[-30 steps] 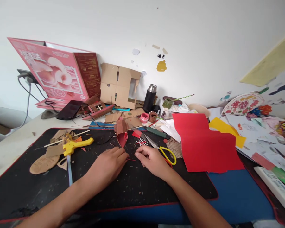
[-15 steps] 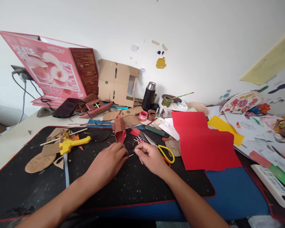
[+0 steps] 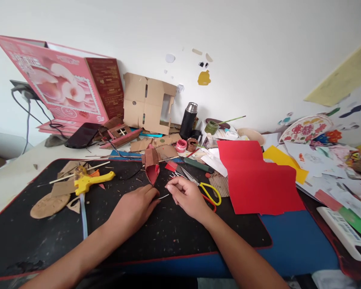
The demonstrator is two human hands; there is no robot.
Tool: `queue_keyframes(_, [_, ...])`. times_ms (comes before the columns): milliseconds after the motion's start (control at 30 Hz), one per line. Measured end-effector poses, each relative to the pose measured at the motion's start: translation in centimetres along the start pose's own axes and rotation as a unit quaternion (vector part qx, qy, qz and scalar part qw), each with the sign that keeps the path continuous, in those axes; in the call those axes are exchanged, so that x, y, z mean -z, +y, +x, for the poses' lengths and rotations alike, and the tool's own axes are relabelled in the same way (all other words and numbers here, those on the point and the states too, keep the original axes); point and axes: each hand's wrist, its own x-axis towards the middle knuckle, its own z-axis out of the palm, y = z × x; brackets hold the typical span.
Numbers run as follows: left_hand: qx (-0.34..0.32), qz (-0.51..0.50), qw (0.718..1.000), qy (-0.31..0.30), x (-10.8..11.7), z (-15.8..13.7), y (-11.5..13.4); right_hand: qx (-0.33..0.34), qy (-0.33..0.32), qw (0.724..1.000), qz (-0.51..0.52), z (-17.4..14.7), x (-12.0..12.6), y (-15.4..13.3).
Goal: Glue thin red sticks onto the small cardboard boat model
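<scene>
Pinching thin white strip (image 3: 164, 196) btwn L hand (image 3: 136, 205) thumb & fingers, free end toward R hand (image 3: 189, 197). Curling R fingers, tips close together; can't tell if gripping anything. W/ red-brown model (image 3: 152, 160) just past L fingertips, scissors (image 3: 202, 185) close by R knuckles.

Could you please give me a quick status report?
Left hand pinching thin white strip. Right hand fingertips together, anything held unclear. Strip's end showing between hands. Scissors lying close beyond right hand.

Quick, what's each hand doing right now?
Left hand: closed, apparently holding a white strip.
Right hand: pinched closed; whether it holds anything can't be told.
</scene>
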Motion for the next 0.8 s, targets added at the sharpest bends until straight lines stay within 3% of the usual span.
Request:
queue_keyframes(133, [0.001,0.041,0.999,-0.014,-0.6,0.4,0.5,-0.003,0.012,1.0,0.007,-0.1,0.0,0.4])
queue_keyframes(233, [0.005,0.018,1.0,-0.007,-0.8,0.4,0.4,-0.004,0.007,1.0,0.001,0.0,-0.1,0.2])
queue_keyframes(333, [0.021,-0.095,0.995,0.022,-0.1,0.1,-0.1,-0.004,0.009,1.0,0.007,0.1,-0.1,-0.1])
queue_keyframes(400, [0.036,-0.226,0.973,0.034,0.8,-0.3,-0.3,-0.01,0.015,1.0,0.02,0.1,-0.1,-0.2])
queue_keyframes(467, [0.061,-0.38,0.923,0.013,1.8,-0.6,-0.4,-0.018,0.019,0.999,0.037,0.0,-0.1,-0.3])
queue_keyframes(600, [0.108,-0.647,0.751,-0.075,2.7,-1.1,0.0,-0.038,0.009,0.995,0.092,0.1,-0.1,-1.0])
queue_keyframes(667, [0.12,-0.72,0.678,-0.086,2.7,-1.2,0.3,-0.039,-0.009,0.991,0.126,0.2,-0.1,-1.6])
queue_keyframes(800, [0.134,-0.793,0.586,-0.095,2.4,-1.2,0.7,-0.023,-0.058,0.981,0.186,0.6,-0.4,-2.8])
